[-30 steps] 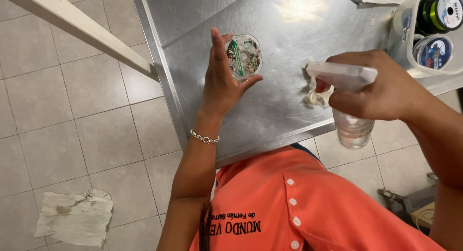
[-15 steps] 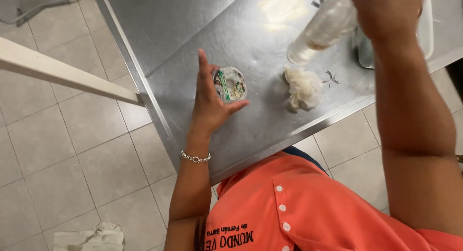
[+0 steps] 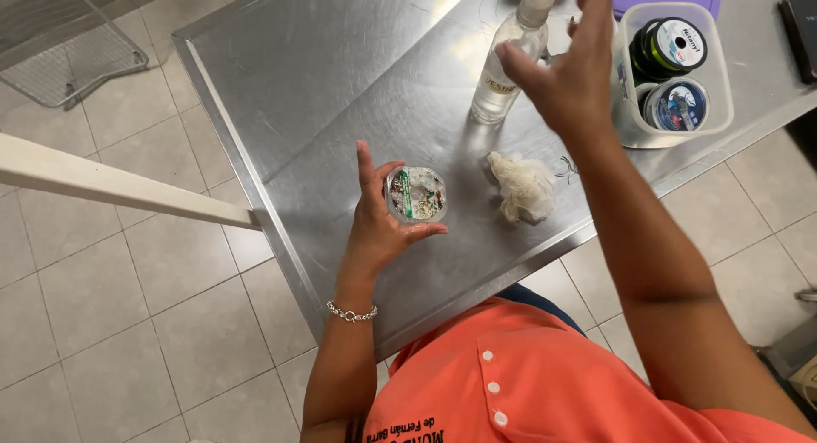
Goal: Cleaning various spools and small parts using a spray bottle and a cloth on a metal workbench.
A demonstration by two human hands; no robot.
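At the centre of the frame, on the brushed steel table (image 3: 323, 85), the left hand (image 3: 379, 226) cups a small round clear plastic container (image 3: 415, 194) between thumb and fingers. Upper right, the right hand (image 3: 566, 73) hovers spread, empty, just beside an upright clear spray bottle (image 3: 506, 64). A crumpled white cloth (image 3: 521, 186) lies near the container.

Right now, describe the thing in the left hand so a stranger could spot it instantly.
Start at the steel table. Near its front edge the left hand cups a small round clear tub, just left of a crumpled white cloth. Unlike the spray bottle and the spools in the box behind, it is flat with green specks inside.
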